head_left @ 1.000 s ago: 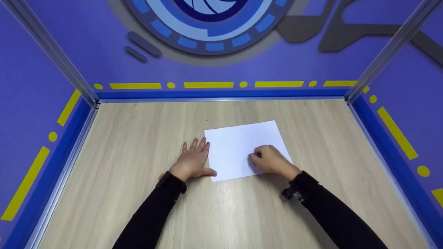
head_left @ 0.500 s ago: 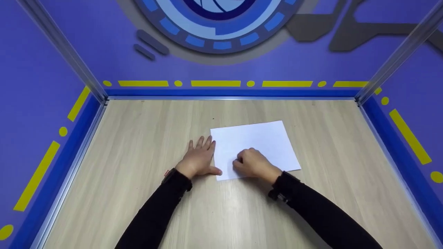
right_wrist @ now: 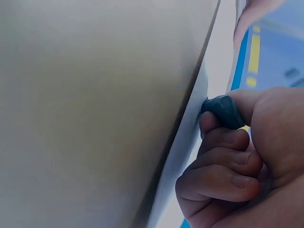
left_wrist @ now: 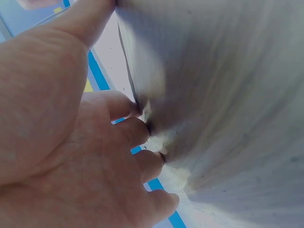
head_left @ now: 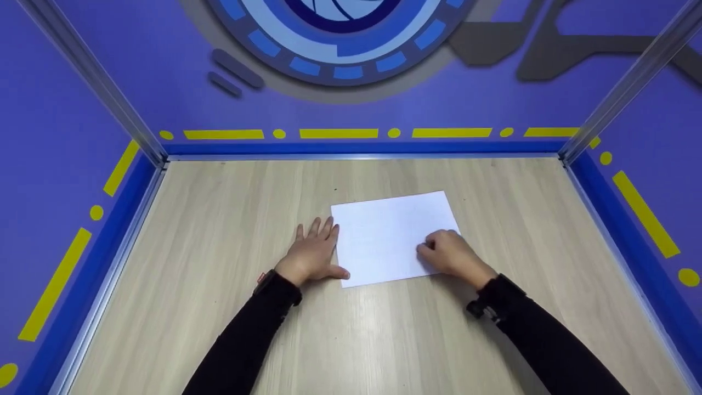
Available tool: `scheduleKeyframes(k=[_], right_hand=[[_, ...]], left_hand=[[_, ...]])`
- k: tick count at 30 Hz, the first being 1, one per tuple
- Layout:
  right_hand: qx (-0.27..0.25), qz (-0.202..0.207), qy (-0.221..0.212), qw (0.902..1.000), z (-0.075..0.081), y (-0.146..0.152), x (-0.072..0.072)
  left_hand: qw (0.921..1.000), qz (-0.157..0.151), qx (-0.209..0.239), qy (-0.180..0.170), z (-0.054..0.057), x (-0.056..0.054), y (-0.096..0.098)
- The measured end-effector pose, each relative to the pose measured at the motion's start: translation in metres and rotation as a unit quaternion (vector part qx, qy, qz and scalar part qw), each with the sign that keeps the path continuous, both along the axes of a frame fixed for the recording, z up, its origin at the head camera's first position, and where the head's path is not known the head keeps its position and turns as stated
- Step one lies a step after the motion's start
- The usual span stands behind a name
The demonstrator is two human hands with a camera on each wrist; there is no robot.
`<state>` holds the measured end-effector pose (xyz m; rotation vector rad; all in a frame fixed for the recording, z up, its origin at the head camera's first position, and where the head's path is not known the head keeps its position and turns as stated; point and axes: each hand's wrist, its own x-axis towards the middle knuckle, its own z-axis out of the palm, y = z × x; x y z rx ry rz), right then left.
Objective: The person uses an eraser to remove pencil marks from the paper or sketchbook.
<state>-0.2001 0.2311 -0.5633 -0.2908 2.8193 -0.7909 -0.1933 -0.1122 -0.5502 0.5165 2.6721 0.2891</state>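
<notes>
A white sheet of paper (head_left: 384,236) lies flat on the wood-grain table, slightly turned. My left hand (head_left: 313,255) rests at its left edge, fingers spread, with the thumb on the lower left corner. In the left wrist view, the fingertips (left_wrist: 157,161) touch down along the surface. Over the right part of the sheet is my right hand (head_left: 452,255), its fingers curled. The right wrist view has it pinching a small dark teal lump (right_wrist: 227,111) between thumb and index finger, against the paper; its exact kind is unclear. From the head view the lump is mostly hidden.
The table (head_left: 247,203) is bordered by a metal rail (head_left: 362,157) at the back. Blue-purple panels with yellow dashes, such as the back wall (head_left: 340,118), stand on three sides.
My right hand slid left across the paper, then back right to near the sheet's right edge. The left hand and paper stay in place; the head view shifted slightly.
</notes>
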Motion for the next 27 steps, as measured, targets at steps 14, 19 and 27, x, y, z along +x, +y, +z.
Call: scheduleKeyframes(k=[14, 19, 27], right_hand=[[0.026, -0.062, -0.023, 0.9975, 0.004, 0.062, -0.002], [0.003, -0.061, -0.041, 0.9973, 0.006, 0.052, -0.004], [-0.041, -0.018, -0.033, 0.9984, 0.01, -0.011, -0.012]], left_hand=[[1.0, 0.002, -0.003, 0.003, 0.002, 0.001, 0.003], [0.9999, 0.003, 0.015, 0.006, -0.002, 0.001, 0.002], [0.9999, -0.002, 0.004, 0.011, 0.002, 0.002, 0.001]])
